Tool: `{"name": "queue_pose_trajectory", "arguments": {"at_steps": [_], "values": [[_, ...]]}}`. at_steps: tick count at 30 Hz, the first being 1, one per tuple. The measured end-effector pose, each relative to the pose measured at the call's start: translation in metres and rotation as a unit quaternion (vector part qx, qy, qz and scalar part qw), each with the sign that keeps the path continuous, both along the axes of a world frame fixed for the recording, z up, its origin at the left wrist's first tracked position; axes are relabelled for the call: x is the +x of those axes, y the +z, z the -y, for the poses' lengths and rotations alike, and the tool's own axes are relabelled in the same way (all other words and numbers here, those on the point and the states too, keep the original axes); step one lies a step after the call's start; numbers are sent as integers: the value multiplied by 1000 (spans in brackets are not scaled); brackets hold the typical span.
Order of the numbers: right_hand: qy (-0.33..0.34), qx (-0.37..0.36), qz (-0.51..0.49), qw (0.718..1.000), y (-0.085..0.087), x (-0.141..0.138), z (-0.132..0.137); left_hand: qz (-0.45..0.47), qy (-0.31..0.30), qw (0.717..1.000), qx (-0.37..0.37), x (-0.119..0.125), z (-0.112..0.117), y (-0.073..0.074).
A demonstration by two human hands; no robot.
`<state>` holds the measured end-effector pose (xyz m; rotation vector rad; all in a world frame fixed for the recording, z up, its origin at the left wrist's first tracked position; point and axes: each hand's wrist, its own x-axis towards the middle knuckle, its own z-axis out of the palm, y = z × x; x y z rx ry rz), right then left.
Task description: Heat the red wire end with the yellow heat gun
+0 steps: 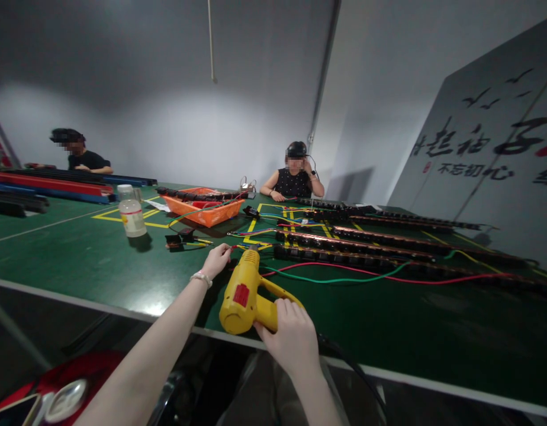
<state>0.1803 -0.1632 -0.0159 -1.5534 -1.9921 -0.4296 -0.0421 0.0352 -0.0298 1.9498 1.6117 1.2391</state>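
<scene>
My right hand (pixel 290 336) is closed round the handle of a yellow heat gun (pixel 242 290), held just above the near edge of the green table (pixel 78 254) with its nozzle pointing away from me. My left hand (pixel 216 259) reaches forward beside the nozzle and pinches the end of a red wire (pixel 366 273). That wire and a green wire (pixel 340 280) trail right toward long black power strips (pixel 353 258). A bracelet sits on my left wrist.
An orange tray (pixel 203 211) with cables and a plastic bottle (pixel 131 214) stand further back on the left. More black strips (pixel 389 236) lie in rows on the right. Red and blue rails (pixel 51 186) lie far left. Two other people sit at the far side.
</scene>
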Motion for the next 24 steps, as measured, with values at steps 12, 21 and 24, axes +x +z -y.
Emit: {"name": "queue_pose_trajectory", "arguments": {"at_steps": [12, 21, 24], "values": [[41, -34, -35, 998, -1, -25, 0, 7, -13, 1000, 8, -6, -6, -1], [67, -30, -41, 996, 0, 5, -3, 5, -12, 999, 30, -1, -1, -2], [62, -21, -32, 997, 2, 17, -3, 22, -19, 999, 29, 1, 1, -2]]}}
